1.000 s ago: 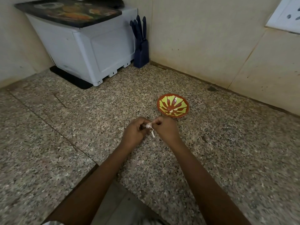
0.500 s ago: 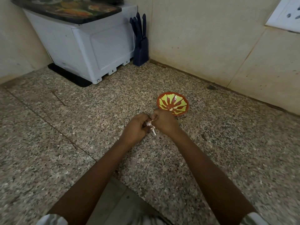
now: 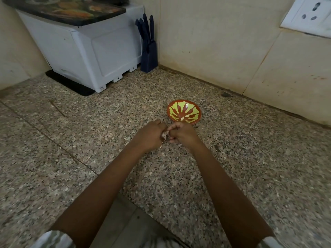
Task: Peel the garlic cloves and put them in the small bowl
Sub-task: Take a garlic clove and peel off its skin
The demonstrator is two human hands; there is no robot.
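A small red bowl (image 3: 184,113) with a yellow-green pattern sits on the speckled stone counter (image 3: 89,133), just beyond my hands. A couple of pale peeled cloves (image 3: 184,117) lie inside it. My left hand (image 3: 150,136) and my right hand (image 3: 182,134) meet over the counter, both with fingers curled round a garlic clove (image 3: 164,134) with papery skin. A thin strip of skin hangs below the clove. Most of the clove is hidden by my fingers.
A white plastic box (image 3: 93,49) with a dark patterned lid stands at the back left on a black mat. A dark blue knife block (image 3: 148,49) stands in the corner. Tiled walls close the back and right; a wall socket (image 3: 311,15) is at top right.
Both hands have stayed together on the clove and shifted slightly; the hanging piece of skin now shows less. The camera has tilted a little.
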